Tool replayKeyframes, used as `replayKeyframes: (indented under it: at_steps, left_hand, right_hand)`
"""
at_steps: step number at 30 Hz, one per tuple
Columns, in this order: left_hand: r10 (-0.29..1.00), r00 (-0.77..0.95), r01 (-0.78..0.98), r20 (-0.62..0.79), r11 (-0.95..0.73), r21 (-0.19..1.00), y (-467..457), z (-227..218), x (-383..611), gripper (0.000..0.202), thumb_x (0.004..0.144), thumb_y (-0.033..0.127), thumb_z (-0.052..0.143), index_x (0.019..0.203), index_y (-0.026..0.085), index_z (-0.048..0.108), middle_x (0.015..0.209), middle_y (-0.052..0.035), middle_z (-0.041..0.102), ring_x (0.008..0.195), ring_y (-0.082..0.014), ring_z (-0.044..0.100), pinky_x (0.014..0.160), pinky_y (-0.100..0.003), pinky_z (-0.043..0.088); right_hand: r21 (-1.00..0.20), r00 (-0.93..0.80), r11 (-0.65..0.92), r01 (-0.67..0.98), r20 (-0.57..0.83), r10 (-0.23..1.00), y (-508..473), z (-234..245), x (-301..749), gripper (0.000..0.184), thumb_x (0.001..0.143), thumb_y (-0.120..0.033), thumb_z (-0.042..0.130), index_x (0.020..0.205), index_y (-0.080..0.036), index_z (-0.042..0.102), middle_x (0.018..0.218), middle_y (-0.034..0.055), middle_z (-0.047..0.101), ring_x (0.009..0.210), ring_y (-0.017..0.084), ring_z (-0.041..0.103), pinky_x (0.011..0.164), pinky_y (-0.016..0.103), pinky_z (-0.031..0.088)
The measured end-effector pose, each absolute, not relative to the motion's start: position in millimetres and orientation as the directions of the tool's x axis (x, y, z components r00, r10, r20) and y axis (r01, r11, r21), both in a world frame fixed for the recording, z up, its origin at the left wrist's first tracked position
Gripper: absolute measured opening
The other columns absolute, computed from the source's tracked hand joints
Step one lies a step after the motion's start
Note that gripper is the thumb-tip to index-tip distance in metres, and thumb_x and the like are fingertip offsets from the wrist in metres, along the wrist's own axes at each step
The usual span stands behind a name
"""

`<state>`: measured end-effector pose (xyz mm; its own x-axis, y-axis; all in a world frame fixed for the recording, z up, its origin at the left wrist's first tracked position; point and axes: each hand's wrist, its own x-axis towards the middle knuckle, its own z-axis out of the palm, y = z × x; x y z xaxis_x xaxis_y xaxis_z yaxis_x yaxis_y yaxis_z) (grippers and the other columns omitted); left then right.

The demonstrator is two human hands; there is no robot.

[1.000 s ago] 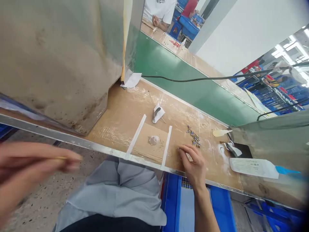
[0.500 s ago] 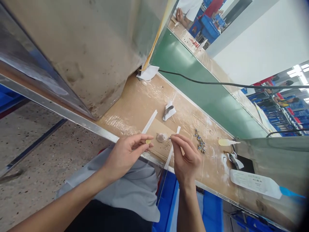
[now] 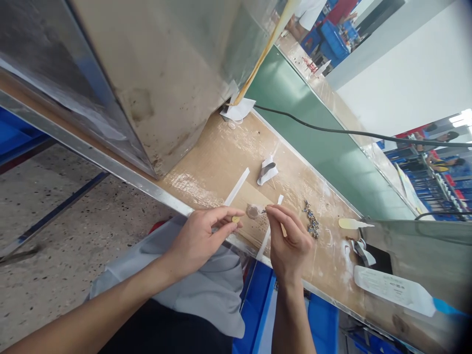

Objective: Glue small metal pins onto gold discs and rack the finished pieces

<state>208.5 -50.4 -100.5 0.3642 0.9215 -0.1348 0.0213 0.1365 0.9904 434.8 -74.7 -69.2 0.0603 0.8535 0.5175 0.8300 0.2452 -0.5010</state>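
My left hand [image 3: 206, 236] pinches a small round yellow disc [image 3: 236, 219] between thumb and fingers, over the front edge of the bench. My right hand [image 3: 291, 236] is closed in a pinch on a tiny piece at its fingertips, too small to name. Between the hands, a small clear round dish [image 3: 253, 211] sits on a cardboard sheet [image 3: 245, 200] held down by white tape strips [image 3: 237, 187]. The right fingertips are close beside the dish; whether the piece touches it I cannot tell. A pile of small metal parts [image 3: 311, 221] lies to the right of my right hand.
A large panelled casing [image 3: 158, 64] stands at the left. On the right lie a small yellowish bottle [image 3: 352, 223] and a big white bottle [image 3: 393, 290] with a blue cap. A black cable [image 3: 313, 127] crosses the green divider [image 3: 291, 98]. Blue bins [image 3: 322, 319] sit below the bench.
The view has shifted, so the bench appears slightly further right. My right fingertips have moved a little closer to the dish. The left hand keeps its pinch on the yellow disc.
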Motion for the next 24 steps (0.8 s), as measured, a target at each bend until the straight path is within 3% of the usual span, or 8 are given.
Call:
replayKeyframes:
  at_steps: [14,24]
  left_hand:
    - [0.929,0.349,0.049,-0.125,0.115,0.992,-51.6,-101.0,209.0,0.023,0.109,0.033,0.076,0.130,0.036,0.086,0.107,0.0071,0.093,0.099,-0.0176,0.088,0.090,-0.027,0.063]
    - [0.930,0.351,0.020,-0.107,0.106,0.994,-52.8,-104.4,210.8,0.027,0.108,0.027,0.076,0.132,0.035,0.085,0.106,0.0059,0.092,0.099,-0.0182,0.088,0.090,-0.029,0.064]
  right_hand:
    - [-0.422,0.001,0.283,0.861,0.558,0.830,-78.1,-72.1,433.6,0.024,0.110,-0.010,0.073,0.117,-0.028,0.087,0.119,0.0029,0.086,0.109,0.020,0.083,0.098,0.034,0.066]
    - [-0.469,0.133,0.203,0.859,0.588,0.798,-75.7,-74.0,434.6,0.016,0.110,-0.018,0.076,0.114,-0.028,0.088,0.114,0.0040,0.086,0.107,0.022,0.084,0.096,0.037,0.068]
